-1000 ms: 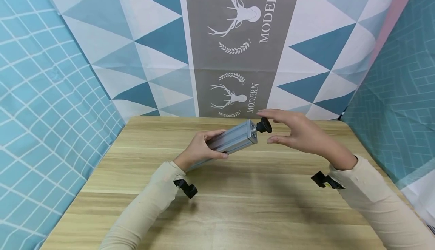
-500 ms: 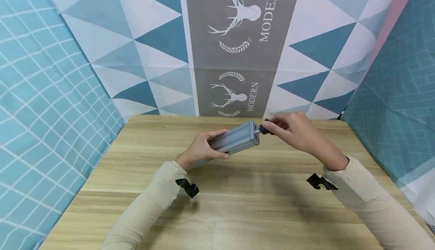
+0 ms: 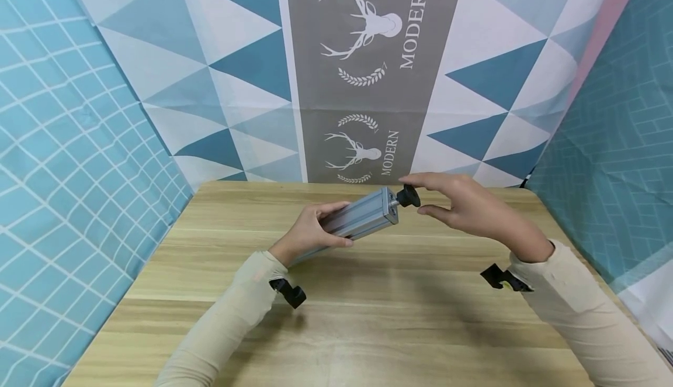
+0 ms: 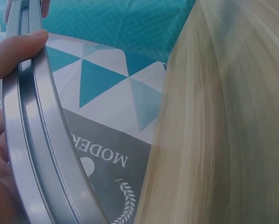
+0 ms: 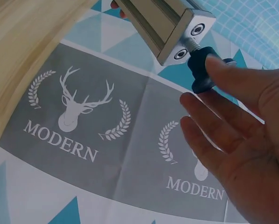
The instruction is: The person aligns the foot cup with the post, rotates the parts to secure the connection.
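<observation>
My left hand [image 3: 307, 229] grips a square silver metal bar [image 3: 360, 211] around its middle and holds it tilted above the table. Grooves run along the bar in the left wrist view, where my thumb [image 4: 29, 44] lies across it. A threaded rod sticks out of its end plate [image 5: 188, 41], between two screws, and carries a black flared knob [image 3: 409, 195]. Around that knob my right hand [image 3: 468, 206] is spread, index finger above and thumb below. The right wrist view has the thumb overlapping the knob; whether it touches cannot be told.
A wooden table [image 3: 336, 328] lies beneath both hands. Behind it hangs a patterned cloth [image 3: 252, 71] with deer prints. Blue tiled-print sheets stand at the left [image 3: 79, 159] and right [image 3: 620, 159]. Black wrist cameras [image 3: 288, 292] sit on both sleeves.
Half a second ago my right fingers were pinching the knob; now they are spread apart around it and the hand sits slightly further right. The bar's end has shifted slightly left; my left hand keeps its grip.
</observation>
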{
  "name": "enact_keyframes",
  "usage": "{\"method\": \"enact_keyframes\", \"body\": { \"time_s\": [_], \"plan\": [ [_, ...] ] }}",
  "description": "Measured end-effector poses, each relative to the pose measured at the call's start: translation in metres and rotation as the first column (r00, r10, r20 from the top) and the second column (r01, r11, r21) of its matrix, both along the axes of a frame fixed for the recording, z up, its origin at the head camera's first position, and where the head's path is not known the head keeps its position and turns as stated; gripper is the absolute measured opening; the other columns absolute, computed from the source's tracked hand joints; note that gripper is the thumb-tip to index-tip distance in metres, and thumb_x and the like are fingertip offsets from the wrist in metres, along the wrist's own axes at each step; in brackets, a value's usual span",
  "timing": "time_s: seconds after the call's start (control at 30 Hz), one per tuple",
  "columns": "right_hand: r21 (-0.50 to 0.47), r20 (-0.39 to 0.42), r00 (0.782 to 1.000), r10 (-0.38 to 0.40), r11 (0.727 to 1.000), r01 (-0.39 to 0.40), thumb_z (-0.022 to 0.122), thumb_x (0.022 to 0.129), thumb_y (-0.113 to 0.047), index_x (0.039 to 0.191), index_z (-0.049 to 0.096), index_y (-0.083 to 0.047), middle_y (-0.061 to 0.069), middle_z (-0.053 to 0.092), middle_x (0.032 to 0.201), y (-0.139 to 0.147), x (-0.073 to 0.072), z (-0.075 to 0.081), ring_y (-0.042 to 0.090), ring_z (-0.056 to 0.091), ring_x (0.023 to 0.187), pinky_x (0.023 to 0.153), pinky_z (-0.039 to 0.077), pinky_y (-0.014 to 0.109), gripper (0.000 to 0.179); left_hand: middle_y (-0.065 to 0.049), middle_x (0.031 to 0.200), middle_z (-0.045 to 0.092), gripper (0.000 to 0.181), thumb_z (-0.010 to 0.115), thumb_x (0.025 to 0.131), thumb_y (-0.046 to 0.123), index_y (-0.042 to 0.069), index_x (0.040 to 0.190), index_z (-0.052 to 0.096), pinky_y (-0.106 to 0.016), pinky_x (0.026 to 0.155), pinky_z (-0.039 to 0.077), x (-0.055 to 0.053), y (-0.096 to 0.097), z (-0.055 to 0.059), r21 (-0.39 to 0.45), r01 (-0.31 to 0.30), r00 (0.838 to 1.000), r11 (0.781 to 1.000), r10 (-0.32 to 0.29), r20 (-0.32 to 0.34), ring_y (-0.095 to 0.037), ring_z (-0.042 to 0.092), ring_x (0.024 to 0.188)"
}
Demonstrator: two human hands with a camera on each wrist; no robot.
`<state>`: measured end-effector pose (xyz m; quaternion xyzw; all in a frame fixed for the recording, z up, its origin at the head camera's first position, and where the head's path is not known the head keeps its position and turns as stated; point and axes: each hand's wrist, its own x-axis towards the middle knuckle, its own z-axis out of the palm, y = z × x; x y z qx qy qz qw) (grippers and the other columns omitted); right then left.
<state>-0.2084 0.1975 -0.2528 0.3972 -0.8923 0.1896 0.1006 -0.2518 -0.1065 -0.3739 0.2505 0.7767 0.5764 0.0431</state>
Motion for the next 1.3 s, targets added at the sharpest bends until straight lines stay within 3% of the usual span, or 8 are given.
{"method": "enact_keyframes", "body": {
  "time_s": [0.17,0.37,0.5,0.63,0.77,1.07,1.17,1.3],
  "plan": [
    [-0.041,0.019,0.995,-0.097,0.994,0.098,0.07,0.089,-0.021,0.125,0.063,-0.006,0.005,0.071,0.105,-0.002,0.0,-0.006,0.019,0.067,0.094,0.078,0.053,0.042,0.04,0.002,0.124,0.064,0.074,0.091,0.061,0.017,0.021,0.129,0.062,-0.034,0.09,0.043,0.0,0.001,0.0,-0.011,0.001,1.0,1.0,-0.002,-0.008,-0.016,0.059,0.105],
    [-0.091,0.084,0.974,-0.212,0.971,0.219,0.062,0.093,-0.036,0.108,0.071,-0.005,0.002,0.073,0.089,-0.006,-0.001,-0.011,0.012,0.068,0.076,0.069,0.054,0.035,0.036,0.001,0.125,0.064,0.073,0.091,0.062,0.016,0.02,0.129,0.062,-0.034,0.09,0.043,-0.001,0.001,-0.001,-0.016,0.004,1.0,1.0,-0.005,-0.01,-0.017,0.059,0.105],
    [-0.06,0.055,0.98,-0.19,0.979,0.193,0.067,0.09,-0.035,0.12,0.066,-0.006,0.008,0.072,0.103,-0.005,-0.001,-0.009,0.022,0.069,0.089,0.075,0.054,0.042,0.042,0.004,0.124,0.064,0.073,0.091,0.062,0.017,0.023,0.129,0.063,-0.034,0.09,0.044,0.0,0.0,-0.001,-0.019,-0.001,1.0,1.0,0.001,-0.011,-0.016,0.059,0.105],
    [0.004,0.018,0.997,-0.075,0.997,0.075,0.076,0.082,-0.023,0.137,0.054,-0.011,0.009,0.06,0.13,-0.003,-0.001,-0.005,0.03,0.06,0.113,0.088,0.049,0.048,0.06,0.005,0.124,0.064,0.073,0.091,0.061,0.018,0.025,0.128,0.063,-0.034,0.089,0.044,0.0,-0.001,-0.001,-0.018,-0.008,1.0,1.0,0.008,-0.003,-0.016,0.059,0.104],
    [0.014,0.001,1.0,0.029,0.999,-0.029,0.077,0.079,-0.003,0.139,0.05,-0.012,0.009,0.055,0.136,-0.002,-0.002,-0.004,0.028,0.056,0.12,0.093,0.047,0.046,0.066,0.003,0.125,0.064,0.074,0.091,0.061,0.017,0.023,0.129,0.062,-0.034,0.09,0.044,0.001,-0.001,0.0,-0.013,-0.004,1.0,1.0,0.004,-0.006,-0.016,0.059,0.104],
    [-0.037,0.07,0.98,-0.185,0.981,0.188,0.058,0.095,-0.039,0.114,0.067,-0.006,0.001,0.072,0.093,-0.009,-0.001,-0.012,0.015,0.067,0.083,0.074,0.054,0.038,0.038,-0.001,0.129,0.062,0.078,0.09,0.062,0.011,0.017,0.133,0.059,-0.035,0.091,0.043,0.001,0.001,0.001,-0.019,-0.001,1.0,1.0,0.001,-0.001,-0.017,0.058,0.107],
    [-0.044,0.066,0.974,-0.218,0.974,0.221,0.057,0.096,-0.039,0.11,0.069,-0.006,0.001,0.072,0.091,-0.01,-0.001,-0.014,0.015,0.068,0.081,0.074,0.054,0.038,0.038,-0.001,0.128,0.062,0.077,0.091,0.061,0.011,0.017,0.132,0.06,-0.033,0.091,0.043,0.002,0.001,0.001,-0.015,-0.001,1.0,1.0,0.001,-0.003,-0.016,0.058,0.106],
    [-0.038,0.042,0.981,-0.19,0.981,0.192,0.063,0.092,-0.037,0.124,0.063,-0.007,0.008,0.071,0.106,-0.007,0.0,-0.012,0.024,0.067,0.094,0.079,0.053,0.044,0.045,0.001,0.125,0.064,0.076,0.091,0.06,0.014,0.02,0.13,0.062,-0.033,0.09,0.043,0.001,0.0,0.0,-0.013,-0.006,1.0,1.0,0.005,-0.004,-0.017,0.059,0.104]
  ]
}}
